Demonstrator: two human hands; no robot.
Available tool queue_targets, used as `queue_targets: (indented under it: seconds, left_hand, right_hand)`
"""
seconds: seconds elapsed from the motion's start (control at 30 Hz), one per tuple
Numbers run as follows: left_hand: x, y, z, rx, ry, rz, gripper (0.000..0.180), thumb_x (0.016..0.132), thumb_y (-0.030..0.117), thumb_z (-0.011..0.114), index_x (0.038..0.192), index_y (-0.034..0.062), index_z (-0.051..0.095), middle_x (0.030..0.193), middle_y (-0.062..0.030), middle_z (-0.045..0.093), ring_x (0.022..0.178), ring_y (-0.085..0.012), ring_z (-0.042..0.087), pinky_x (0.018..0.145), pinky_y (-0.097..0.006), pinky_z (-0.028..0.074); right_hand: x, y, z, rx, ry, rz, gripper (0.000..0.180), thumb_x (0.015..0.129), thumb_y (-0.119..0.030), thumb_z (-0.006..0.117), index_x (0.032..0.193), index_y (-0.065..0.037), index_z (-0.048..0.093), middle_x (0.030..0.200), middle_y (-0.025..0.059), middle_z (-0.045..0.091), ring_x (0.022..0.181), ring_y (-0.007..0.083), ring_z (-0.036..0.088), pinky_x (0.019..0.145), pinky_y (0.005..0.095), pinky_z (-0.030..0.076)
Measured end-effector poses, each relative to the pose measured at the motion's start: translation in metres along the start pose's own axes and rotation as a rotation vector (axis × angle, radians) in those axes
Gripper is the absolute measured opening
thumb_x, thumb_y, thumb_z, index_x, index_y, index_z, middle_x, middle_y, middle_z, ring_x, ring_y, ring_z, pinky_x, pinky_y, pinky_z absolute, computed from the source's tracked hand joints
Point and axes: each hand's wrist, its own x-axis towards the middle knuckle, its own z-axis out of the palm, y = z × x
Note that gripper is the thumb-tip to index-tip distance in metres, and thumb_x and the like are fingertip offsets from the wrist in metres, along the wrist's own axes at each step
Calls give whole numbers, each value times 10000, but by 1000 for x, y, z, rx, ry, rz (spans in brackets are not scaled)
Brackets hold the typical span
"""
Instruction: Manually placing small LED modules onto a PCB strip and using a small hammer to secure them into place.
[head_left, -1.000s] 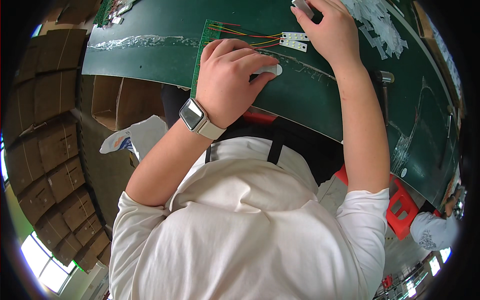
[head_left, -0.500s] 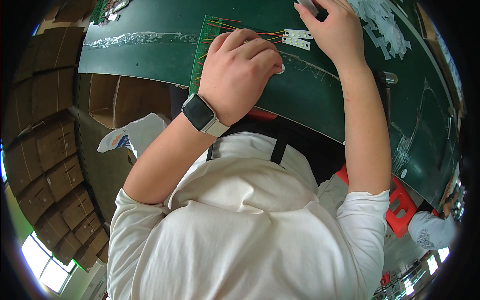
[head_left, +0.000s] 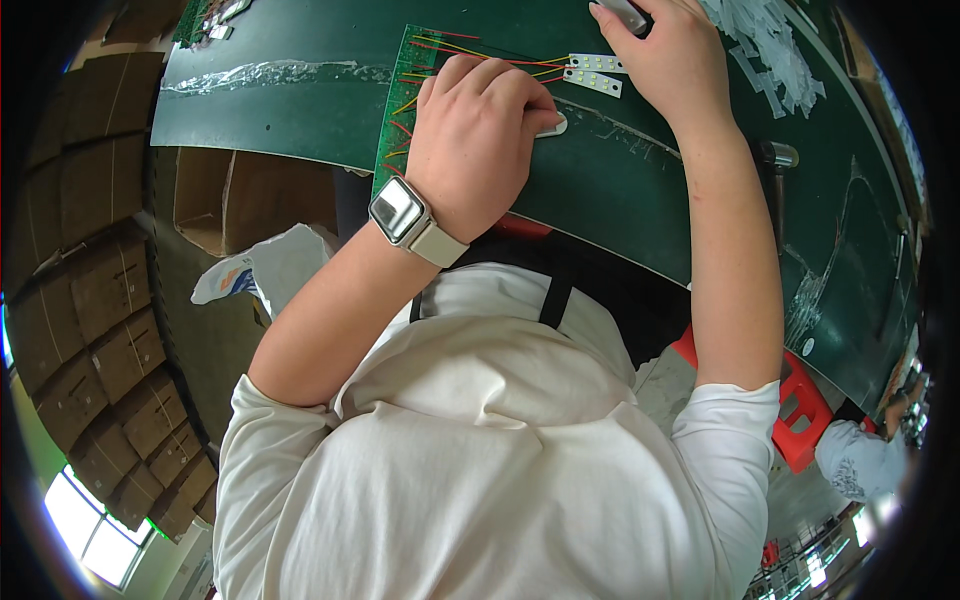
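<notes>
Two bare hands worked on a dark green desk (head_left: 300,110) that curved across the top of the view, with stacked brown cardboard boxes (head_left: 100,330) on the floor to the person's left and a red plastic stool (head_left: 800,400) at the lower right. On the desk lay a green mat (head_left: 395,150) printed with a grid, its near edge reaching the desk's front edge. The left hand (head_left: 480,140) rested palm-down on that mat, a watch (head_left: 405,215) with a pale strap on the wrist; its fingers (head_left: 500,85) were curled under and pressed down on a small white piece (head_left: 553,126) that peeked out just beside the knuckles, though how much of it they gripped could not be told. A fan of thin red and yellow wires (head_left: 470,60) ran from under that hand across the mat to two small white strips (head_left: 595,72) dotted with pale spots, lying side by side just beyond the mat's right edge. The right hand (head_left: 670,60) sat just past those strips, its fingers closed around a small grey tool (head_left: 625,12) at the top edge of the view, mostly cut off. A heap of clear plastic scraps (head_left: 770,40) lay to the right of that hand.
</notes>
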Motion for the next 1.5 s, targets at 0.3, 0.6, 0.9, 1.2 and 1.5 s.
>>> queue_targets:
  seconds: [0.3, 0.6, 0.9, 1.2, 1.5]
  left_hand:
    - [-5, 8, 14, 14, 29, 24, 120, 886, 118, 757, 943, 114, 650, 993, -33, 619, 1039, -318, 564, 940, -433, 434]
    - [23, 18, -63, -23, 79, 148, 97, 819, 26, 778, 891, 68, 728, 904, -36, 704, 840, -254, 628, 799, -360, 480]
    - [-54, -33, -145, -355, -977, -221, 116, 757, -18, 789, 844, 53, 761, 846, -64, 724, 819, -264, 663, 800, -383, 525]
    - [-64, -3, -145, -213, -225, 45, 336, 620, -37, 836, 800, 140, 615, 841, -42, 672, 735, -238, 557, 711, -360, 399]
    - [-116, 8, -74, 17, -632, -108, 357, 873, 80, 692, 1199, 205, 767, 1304, -57, 685, 1198, -305, 612, 977, -452, 527]
  right_hand:
    - [-2, -1, 0, -21, -39, -14, 330, 866, -132, 753, 1181, -34, 754, 1084, 171, 733, 1080, 361, 650, 960, 432, 531]
    - [-1, -2, 1, -53, -56, -53, 322, 863, -129, 744, 1171, -37, 760, 1082, 165, 724, 1085, 362, 648, 974, 432, 521]
    - [-2, 3, -1, -17, -56, -40, 314, 842, -117, 754, 1147, -42, 772, 1046, 159, 723, 1045, 358, 647, 945, 434, 528]
    - [-2, 6, -2, 19, -35, -28, 296, 851, -93, 751, 1138, -21, 762, 1037, 161, 724, 1033, 355, 657, 933, 423, 531]
    - [-1, -1, -9, 50, -129, 5, 313, 860, -58, 727, 1170, -23, 750, 1042, 175, 715, 1010, 357, 668, 922, 402, 525]
